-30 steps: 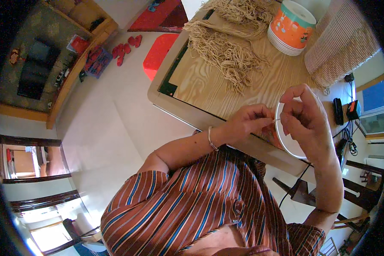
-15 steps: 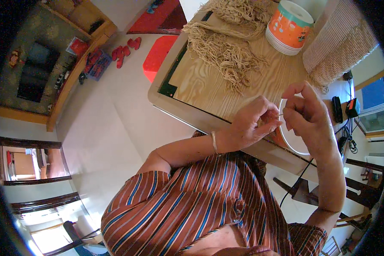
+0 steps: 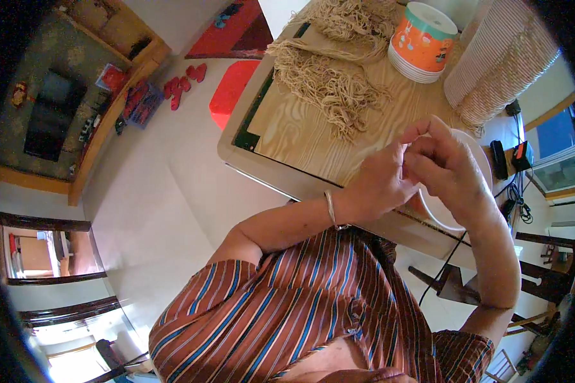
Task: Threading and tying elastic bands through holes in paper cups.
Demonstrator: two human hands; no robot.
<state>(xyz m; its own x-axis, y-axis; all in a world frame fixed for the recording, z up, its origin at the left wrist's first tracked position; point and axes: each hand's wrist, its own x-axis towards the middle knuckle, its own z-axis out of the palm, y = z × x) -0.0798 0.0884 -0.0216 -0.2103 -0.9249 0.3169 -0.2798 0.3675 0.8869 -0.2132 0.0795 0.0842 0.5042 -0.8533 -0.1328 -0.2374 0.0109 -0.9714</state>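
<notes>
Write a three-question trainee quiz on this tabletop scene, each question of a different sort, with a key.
1. True or false: the left hand and right hand are together at a white ring.
2. What lies heaped on the wooden table? A) tan cord bundles B) folded towels C) books
3. Fill in: the orange tub has a ___ lid.

Key: 1 true; 2 A, tan cord bundles; 3 white.

Heap of beige yarn point(image 3: 329, 76) near the table's point(image 3: 294, 137) far edge, orange-and-white stack of paper cups point(image 3: 423, 41) beside it, red mat point(image 3: 231, 89) on the floor, dark television point(image 3: 48, 115) at far left
</notes>
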